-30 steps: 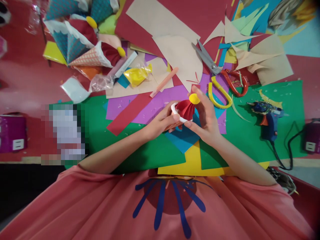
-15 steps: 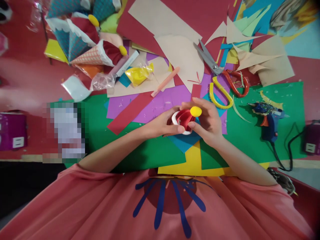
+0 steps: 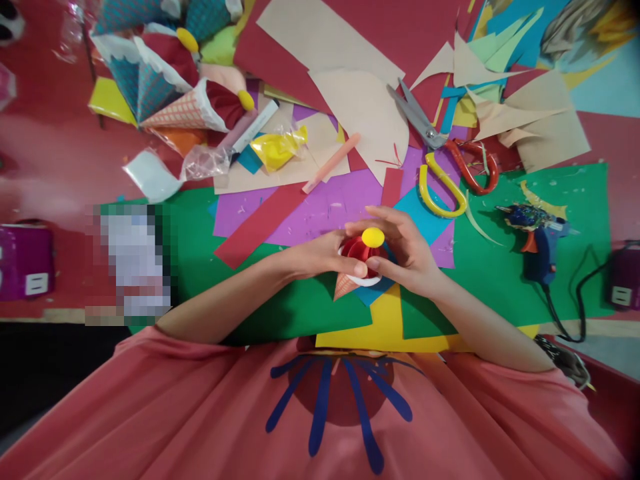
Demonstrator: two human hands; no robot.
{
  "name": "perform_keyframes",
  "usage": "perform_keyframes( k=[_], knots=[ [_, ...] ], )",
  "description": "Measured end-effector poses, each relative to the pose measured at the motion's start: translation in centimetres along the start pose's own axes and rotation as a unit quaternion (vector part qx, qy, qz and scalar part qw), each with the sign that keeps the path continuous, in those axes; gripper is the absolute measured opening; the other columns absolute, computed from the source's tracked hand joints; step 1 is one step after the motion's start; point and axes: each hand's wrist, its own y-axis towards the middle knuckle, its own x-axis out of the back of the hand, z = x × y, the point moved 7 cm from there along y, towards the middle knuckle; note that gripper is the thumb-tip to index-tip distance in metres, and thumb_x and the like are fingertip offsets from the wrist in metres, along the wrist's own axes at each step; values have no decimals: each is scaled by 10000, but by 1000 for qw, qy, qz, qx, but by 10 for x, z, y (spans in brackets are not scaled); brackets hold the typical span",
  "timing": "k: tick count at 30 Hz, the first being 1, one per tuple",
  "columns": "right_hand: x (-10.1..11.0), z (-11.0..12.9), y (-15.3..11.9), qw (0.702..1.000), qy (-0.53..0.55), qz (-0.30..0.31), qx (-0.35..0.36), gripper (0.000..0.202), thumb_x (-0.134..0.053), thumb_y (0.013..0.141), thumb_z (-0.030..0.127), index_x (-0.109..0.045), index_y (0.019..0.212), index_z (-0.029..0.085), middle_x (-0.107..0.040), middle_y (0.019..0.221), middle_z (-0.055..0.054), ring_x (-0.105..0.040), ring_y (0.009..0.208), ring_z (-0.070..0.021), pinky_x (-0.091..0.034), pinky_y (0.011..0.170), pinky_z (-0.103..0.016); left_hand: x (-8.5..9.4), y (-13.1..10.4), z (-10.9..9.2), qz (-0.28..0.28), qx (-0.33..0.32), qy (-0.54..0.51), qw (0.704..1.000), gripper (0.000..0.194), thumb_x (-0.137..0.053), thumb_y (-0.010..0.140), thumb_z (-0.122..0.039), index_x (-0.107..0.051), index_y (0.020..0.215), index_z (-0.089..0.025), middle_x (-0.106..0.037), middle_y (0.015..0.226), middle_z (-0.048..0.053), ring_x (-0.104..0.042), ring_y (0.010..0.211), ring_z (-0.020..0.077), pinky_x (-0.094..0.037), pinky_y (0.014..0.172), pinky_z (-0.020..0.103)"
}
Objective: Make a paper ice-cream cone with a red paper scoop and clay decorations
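Between my two hands is a small paper ice cream cone (image 3: 345, 285) with an orange checked pattern, a white rim and folded red filling. A yellow oval (image 3: 373, 237) sits on top of the filling. My left hand (image 3: 327, 255) grips the cone from the left, its thumb on the front of the rim. From the right, my right hand (image 3: 407, 250) curls round it, with the thumb pressed near the filling. Part of the cone is hidden behind my fingers. The cone's tip points down and to the left, over a blue paper piece (image 3: 373, 295).
Scissors (image 3: 430, 133) lie open beyond my right hand, and a blue glue gun (image 3: 543, 250) with a cord is at right. Similar cones (image 3: 187, 110) lie at the upper left. Paper scraps (image 3: 515, 113) and a green sheet (image 3: 285, 307) cover the table.
The cone has been turned and shifted slightly left and down, so its checked side and tip now show. The yellow oval has moved left. Both hands keep hold of it.
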Motion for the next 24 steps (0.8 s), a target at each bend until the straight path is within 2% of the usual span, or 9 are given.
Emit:
perform_keyframes(
  k=[3, 5, 8, 10, 12, 15, 19, 22, 24],
  knots=[
    [8, -9, 0, 999, 3, -48, -11, 597, -676, 866, 473, -421, 1398, 389, -499, 1505, -22, -477, 1410, -216, -442, 1162, -435, 6, 3, -3, -31, -38, -48, 998, 612, -858, 580, -591, -665, 940, -135, -686, 831, 44, -651, 791, 164, -513, 737, 281],
    [13, -20, -1, 997, 8, -74, -33, 703, -691, 805, 589, -396, 1408, 381, -445, 1543, -41, -466, 1415, -236, -450, 1152, -437, 12, 5, -8, -65, -67, -112, 989, 635, -796, 617, -666, -677, 958, -143, -715, 870, 67, -682, 899, 227, -535, 807, 329],
    [18, -36, -3, 993, 15, -91, -76, 811, -731, 750, 616, -350, 1419, 360, -400, 1561, -86, -488, 1393, -254, -508, 1081, -440, 17, 6, -14, -109, -95, -166, 976, 469, -652, 786, -571, -674, 1018, -164, -727, 942, 60, -659, 1089, 283, -541, 878, 375],
    [18, -40, -2, 991, 21, -89, -96, 819, -731, 758, 604, -325, 1427, 361, -401, 1552, -95, -518, 1362, -253, -535, 1041, -441, 17, 6, -17, -126, -115, -169, 971, 399, -635, 809, -458, -647, 1100, -184, -719, 1039, 46, -625, 1171, 273, -526, 931, 371],
    [19, -37, -1, 990, 15, -93, -109, 797, -715, 777, 600, -329, 1431, 357, -399, 1551, -90, -503, 1370, -253, -531, 1044, -443, 16, 5, -16, -131, -129, -155, 971, 474, -704, 768, -404, -600, 1186, -209, -690, 1165, 42, -599, 1213, 262, -505, 978, 360],
    [22, -28, 2, 985, -15, -117, -127, 693, -671, 817, 599, -408, 1397, 328, -401, 1554, -70, -409, 1439, -262, -478, 1108, -443, 15, 5, -11, -130, -144, -112, 975, 666, -791, 717, -406, -513, 1300, -244, -597, 1346, 56, -541, 1291, 270, -464, 1047, 373],
    [19, -23, 2, 982, 10, -126, -143, 578, -640, 837, 609, -483, 1304, 305, -531, 1436, -51, -562, 1282, -240, -510, 1063, -414, 18, 3, -9, -150, -176, -33, 972, 663, -782, 744, -482, -510, 1300, -244, -524, 1413, 58, -450, 1375, 266, -382, 1143, 373],
    [17, -26, 1, 980, 41, -131, -147, 502, -652, 838, 590, -512, 1225, 301, -611, 1316, -33, -647, 1123, -206, -558, 966, -378, 21, 3, -11, -158, -190, 14, 969, 611, -758, 765, -510, -528, 1270, -254, -554, 1359, 47, -488, 1327, 259, -393, 1126, 374],
    [16, -27, 1, 980, 46, -131, -146, 479, -665, 837, 573, -521, 1202, 299, -635, 1265, -28, -658, 1087, -198, -567, 937, -371, 22, 2, -12, -154, -196, 35, 968, 587, -742, 781, -513, -524, 1261, -256, -569, 1328, 46, -518, 1287, 254, -420, 1093, 374]
  ],
)
